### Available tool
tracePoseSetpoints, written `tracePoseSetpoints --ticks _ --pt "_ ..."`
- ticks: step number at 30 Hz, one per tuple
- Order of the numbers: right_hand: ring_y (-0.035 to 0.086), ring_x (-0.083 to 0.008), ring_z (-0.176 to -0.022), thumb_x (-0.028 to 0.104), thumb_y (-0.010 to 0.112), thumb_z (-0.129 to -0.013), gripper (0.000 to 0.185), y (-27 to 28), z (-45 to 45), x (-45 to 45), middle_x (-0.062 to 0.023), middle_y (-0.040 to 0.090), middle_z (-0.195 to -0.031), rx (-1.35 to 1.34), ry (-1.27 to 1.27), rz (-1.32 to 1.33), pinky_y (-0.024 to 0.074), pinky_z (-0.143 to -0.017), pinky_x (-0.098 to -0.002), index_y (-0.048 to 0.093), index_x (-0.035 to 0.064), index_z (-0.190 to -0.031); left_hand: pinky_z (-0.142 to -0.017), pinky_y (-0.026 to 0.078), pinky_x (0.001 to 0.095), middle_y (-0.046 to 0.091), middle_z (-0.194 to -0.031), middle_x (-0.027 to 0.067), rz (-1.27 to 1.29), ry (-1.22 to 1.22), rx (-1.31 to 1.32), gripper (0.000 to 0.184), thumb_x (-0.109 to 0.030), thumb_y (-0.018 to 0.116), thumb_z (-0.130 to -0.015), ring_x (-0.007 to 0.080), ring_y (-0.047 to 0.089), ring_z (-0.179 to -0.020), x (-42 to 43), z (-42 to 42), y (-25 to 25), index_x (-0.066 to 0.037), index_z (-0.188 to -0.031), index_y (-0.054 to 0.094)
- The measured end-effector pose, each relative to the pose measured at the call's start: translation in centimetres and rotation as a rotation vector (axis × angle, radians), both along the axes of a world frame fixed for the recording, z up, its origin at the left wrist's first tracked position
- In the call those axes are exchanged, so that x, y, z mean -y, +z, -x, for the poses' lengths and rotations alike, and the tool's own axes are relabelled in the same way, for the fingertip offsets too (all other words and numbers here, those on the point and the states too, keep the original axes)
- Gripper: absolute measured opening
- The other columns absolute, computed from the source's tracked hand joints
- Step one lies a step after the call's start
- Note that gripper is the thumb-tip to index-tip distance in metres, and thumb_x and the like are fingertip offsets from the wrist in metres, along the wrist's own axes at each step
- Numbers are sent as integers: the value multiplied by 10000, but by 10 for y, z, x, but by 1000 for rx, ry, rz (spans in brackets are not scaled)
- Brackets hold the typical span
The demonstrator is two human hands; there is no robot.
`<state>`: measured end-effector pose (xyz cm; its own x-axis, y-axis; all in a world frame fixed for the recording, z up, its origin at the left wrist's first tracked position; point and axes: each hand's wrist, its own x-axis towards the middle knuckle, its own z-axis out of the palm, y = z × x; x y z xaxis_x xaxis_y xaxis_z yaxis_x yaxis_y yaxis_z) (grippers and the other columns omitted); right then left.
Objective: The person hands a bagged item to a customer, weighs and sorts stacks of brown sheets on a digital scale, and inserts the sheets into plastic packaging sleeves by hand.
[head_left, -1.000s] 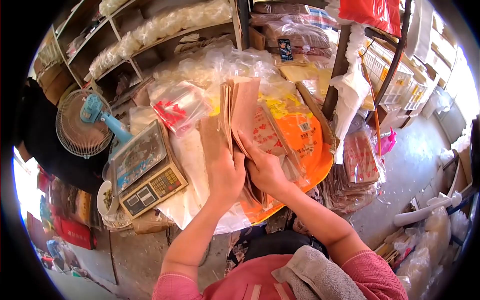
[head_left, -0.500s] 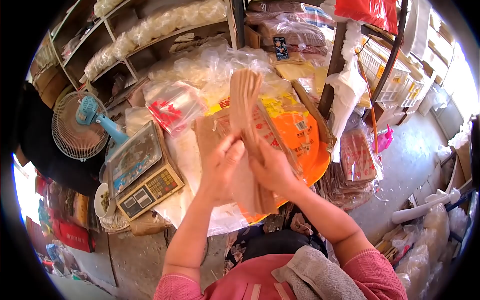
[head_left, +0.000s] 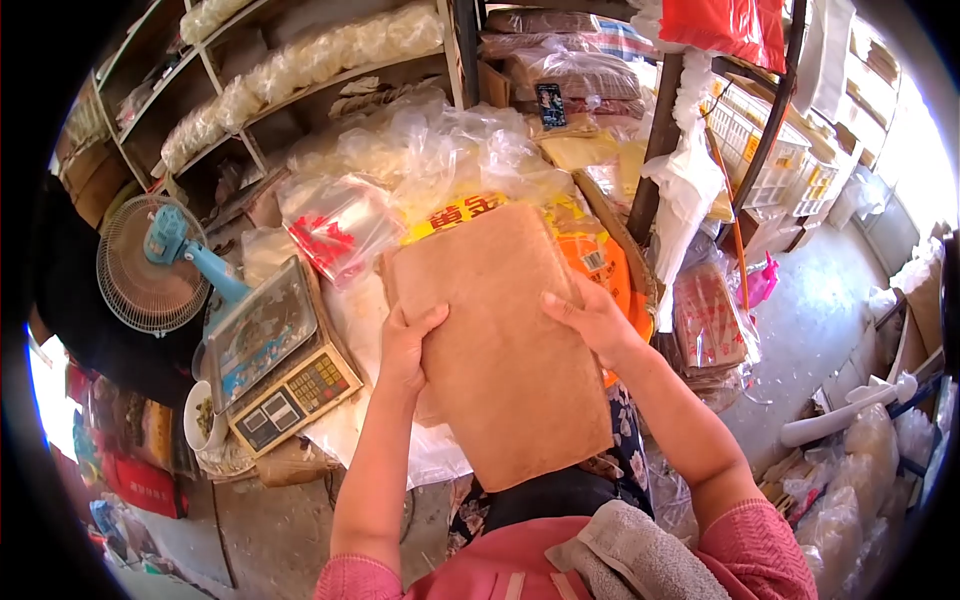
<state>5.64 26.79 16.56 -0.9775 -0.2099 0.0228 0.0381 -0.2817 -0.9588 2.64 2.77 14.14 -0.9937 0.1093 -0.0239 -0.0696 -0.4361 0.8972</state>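
A stack of brown paper sheets (head_left: 505,350) faces me broadside, its top tilted away and its lower edge near my lap. My left hand (head_left: 408,345) grips its left edge, thumb on the front and fingers hidden behind. On the opposite edge my right hand (head_left: 600,320) holds it the same way. Behind the stack lies an orange and yellow printed plastic bag (head_left: 625,285), partly covered. A clear bag with red print (head_left: 335,230) lies on the table beyond my left hand.
Left of the stack stands a scale (head_left: 290,385), with a white bowl (head_left: 205,415) and a fan (head_left: 155,265) beside it. Clear plastic bags (head_left: 430,140) are heaped at the back, near a phone (head_left: 551,106). A dark post (head_left: 655,160) rises at the right; wrapped brown packs (head_left: 710,315) sit beyond.
The paper stack has turned from edge-on to broadside, and its sheets now lie flush. My hands have moved apart from its middle to its two side edges.
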Motion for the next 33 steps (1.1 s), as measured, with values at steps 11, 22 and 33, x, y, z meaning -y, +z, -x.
tracePoseSetpoints --ticks 11,22,33 --pt "591 -120 -947 193 626 -851 484 -6 4 -97 -36 606 -1082 60 -239 -124 493 -832 -278 463 33 -1277 -948 394 356 485 -1252 105 120 -279 -126 725 -254 692 -800 214 490 -1130 -20 -34 12 -39 -1358 283" --pt "588 -155 -973 107 663 -781 442 -86 -50 -170 -50 612 -1070 391 254 -169 467 -895 -307 532 3 -1190 -1034 253 523 400 -1310 104 1698 -64 -1020 647 -252 735 -692 319 303 -1271 -1 -69 -132 -112 -1256 451" --pt "516 -119 -1079 190 631 -839 555 -142 -30 -60 -49 565 -1175 677 708 -278 397 -958 -281 415 46 -1330 -618 459 344 559 -795 56 1153 323 -1017 116 -53 682 -757 238 534 -732 -6 -39 -76 -40 -863 637"
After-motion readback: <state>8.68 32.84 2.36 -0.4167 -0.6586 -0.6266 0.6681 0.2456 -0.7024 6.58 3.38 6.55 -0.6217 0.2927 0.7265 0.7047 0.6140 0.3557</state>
